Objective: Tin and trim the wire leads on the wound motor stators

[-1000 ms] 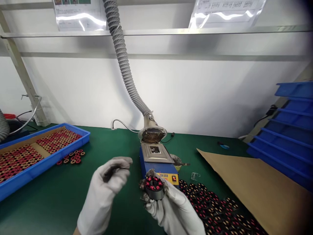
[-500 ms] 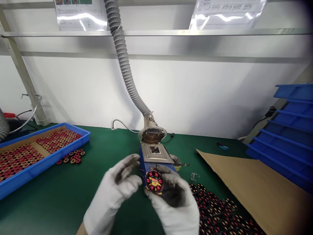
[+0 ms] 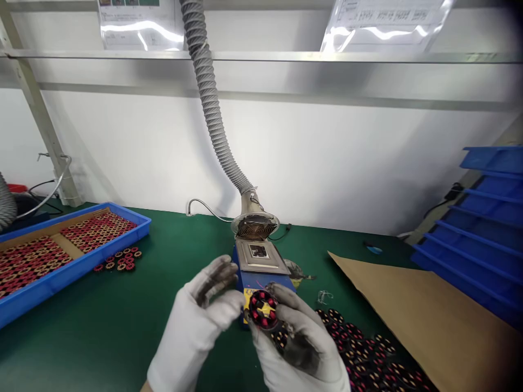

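Note:
My right hand (image 3: 300,337), in a white glove with blackened fingertips, grips a small motor stator (image 3: 263,309), a round black part with red windings. Another stator (image 3: 280,336) shows lower down, against the palm of the same hand. My left hand (image 3: 208,302), gloved alike, is just left of the held stator with fingers curved and thumb apart; I see nothing in it. Behind both hands stands a blue solder pot (image 3: 250,280) with a metal top plate (image 3: 261,256). A heap of black-and-red stators (image 3: 363,348) lies beside my right hand.
On the left, a blue tray (image 3: 141,223) holds rows of red-and-tan stators, with several loose ones (image 3: 122,259) beside it. A ribbed exhaust hose (image 3: 212,109) hangs down to a round hood (image 3: 255,224). At right are brown cardboard (image 3: 425,305) and stacked blue trays (image 3: 478,234).
The held stator has shifted slightly right and turned in my right hand, and a second stator now shows against the palm. My left hand has moved slightly right.

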The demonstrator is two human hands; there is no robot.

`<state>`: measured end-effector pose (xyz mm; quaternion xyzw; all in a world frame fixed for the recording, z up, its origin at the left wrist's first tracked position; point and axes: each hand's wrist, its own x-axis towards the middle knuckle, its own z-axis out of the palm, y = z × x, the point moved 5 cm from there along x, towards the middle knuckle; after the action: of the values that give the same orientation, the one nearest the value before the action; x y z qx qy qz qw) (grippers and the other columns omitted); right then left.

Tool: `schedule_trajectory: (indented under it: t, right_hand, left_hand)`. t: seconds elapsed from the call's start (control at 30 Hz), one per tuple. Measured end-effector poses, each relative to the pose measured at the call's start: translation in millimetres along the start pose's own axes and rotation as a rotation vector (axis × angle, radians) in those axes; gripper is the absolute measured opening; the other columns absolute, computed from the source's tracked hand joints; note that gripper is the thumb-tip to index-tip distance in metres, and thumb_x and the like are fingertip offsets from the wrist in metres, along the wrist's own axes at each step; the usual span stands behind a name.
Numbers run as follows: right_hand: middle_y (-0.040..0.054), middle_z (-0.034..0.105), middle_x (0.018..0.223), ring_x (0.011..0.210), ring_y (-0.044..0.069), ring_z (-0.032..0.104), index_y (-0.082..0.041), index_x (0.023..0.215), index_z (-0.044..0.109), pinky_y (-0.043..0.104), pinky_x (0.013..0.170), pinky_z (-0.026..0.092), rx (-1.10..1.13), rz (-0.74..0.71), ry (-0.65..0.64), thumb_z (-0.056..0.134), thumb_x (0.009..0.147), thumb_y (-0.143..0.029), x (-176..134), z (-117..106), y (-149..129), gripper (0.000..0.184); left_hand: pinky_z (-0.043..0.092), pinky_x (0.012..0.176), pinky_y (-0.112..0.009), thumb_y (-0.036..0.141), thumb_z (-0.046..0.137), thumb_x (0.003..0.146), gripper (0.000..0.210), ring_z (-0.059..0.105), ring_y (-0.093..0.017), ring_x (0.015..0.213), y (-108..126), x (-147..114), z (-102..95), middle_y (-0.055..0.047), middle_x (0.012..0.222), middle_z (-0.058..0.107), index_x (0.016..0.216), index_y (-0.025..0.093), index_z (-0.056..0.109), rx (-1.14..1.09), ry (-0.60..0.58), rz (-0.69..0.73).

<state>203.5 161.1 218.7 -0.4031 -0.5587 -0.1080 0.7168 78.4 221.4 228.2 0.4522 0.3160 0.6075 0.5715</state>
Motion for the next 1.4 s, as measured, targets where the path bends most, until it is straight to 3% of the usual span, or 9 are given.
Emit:
schedule_trajectory:
  t: [0.1,0.2,0.3,0.5,0.6,0.8,1.0,1.27,1.4]
  right_hand:
    - [0.0055,0.065,0.098,0.089,0.02,0.063,-0.021,0.092,0.057,0.035,0.078,0.053,-0.004,0.0,-0.036,0.068,0.066,-0.008,-3,1,-1,0.032]
    - [0.0053,0.065,0.096,0.086,0.019,0.063,-0.021,0.09,0.057,0.033,0.075,0.054,0.002,0.021,-0.026,0.07,0.064,-0.009,-4,2,-2,0.031]
    - [0.0045,0.065,0.092,0.082,0.018,0.064,-0.021,0.088,0.057,0.031,0.073,0.054,0.022,0.016,0.005,0.071,0.064,-0.01,-3,3,-3,0.03]
    - [0.0053,0.066,0.092,0.083,0.02,0.064,-0.022,0.085,0.058,0.033,0.071,0.055,0.051,0.068,0.016,0.07,0.065,-0.013,-6,5,-7,0.026]
    - [0.0056,0.066,0.091,0.083,0.02,0.064,-0.023,0.085,0.058,0.034,0.071,0.055,0.067,0.114,-0.036,0.069,0.066,-0.013,-8,7,-9,0.024]
    - [0.004,0.065,0.088,0.08,0.019,0.064,-0.023,0.084,0.058,0.033,0.07,0.054,0.091,0.111,-0.054,0.069,0.065,-0.012,-7,8,-11,0.025]
    - [0.0034,0.062,0.094,0.085,0.017,0.061,-0.023,0.087,0.056,0.032,0.076,0.052,0.128,0.095,-0.102,0.068,0.065,-0.007,-9,10,-10,0.03]
    - [0.0046,0.061,0.093,0.085,0.017,0.062,-0.023,0.087,0.055,0.03,0.071,0.053,0.162,0.141,-0.095,0.07,0.062,-0.006,-9,8,-7,0.034]
    - [0.0046,0.065,0.092,0.082,0.017,0.064,-0.024,0.088,0.055,0.026,0.064,0.055,0.288,0.295,-0.164,0.07,0.06,-0.006,2,3,6,0.036]
  left_hand:
    - [0.051,0.062,-0.014,0.011,0.07,0.06,0.018,0.065,-0.016,0.071,-3,-6,5.5,-0.003,0.076,0.07,0.076,0.019,0.071,0.08,0.015,-0.045]
    - [0.051,0.063,-0.015,0.008,0.068,0.059,0.013,0.064,-0.015,0.062,-1,-10,0.3,-0.001,0.066,0.069,0.064,0.02,0.07,-0.024,0.125,0.103]
    - [0.052,0.066,-0.017,0.008,0.067,0.06,0.02,0.064,-0.016,0.069,6,-10,-7.8,0.0,0.075,0.07,0.073,0.023,0.07,-0.134,0.18,0.231]
    - [0.05,0.061,-0.014,0.01,0.068,0.061,0.02,0.063,-0.015,0.068,7,-8,5.2,-0.005,0.077,0.069,0.08,0.016,0.069,-0.026,-0.034,-0.066]
    - [0.05,0.06,-0.013,0.006,0.067,0.06,0.019,0.063,-0.013,0.063,8,-7,1.5,-0.004,0.071,0.069,0.077,0.014,0.069,-0.002,-0.016,-0.055]
    - [0.05,0.067,-0.014,0.014,0.068,0.067,0.018,0.064,-0.014,0.073,20,-2,-20.6,-0.001,0.078,0.069,0.083,0.02,0.068,-0.084,0.159,0.17]
    - [0.049,0.062,-0.014,0.008,0.068,0.062,0.016,0.062,-0.013,0.067,5,-5,2.9,-0.003,0.073,0.069,0.078,0.015,0.068,0.041,-0.035,-0.069]
    - [0.05,0.076,-0.017,0.026,0.075,0.068,0.02,0.063,-0.015,0.082,13,-3,-35.6,0.001,0.083,0.068,0.086,0.022,0.066,-0.125,0.331,0.192]
    - [0.051,0.069,-0.016,0.035,0.076,0.064,0.023,0.063,-0.019,0.083,20,-31,-58.3,-0.002,0.088,0.068,0.083,0.024,0.068,0.263,0.383,0.149]
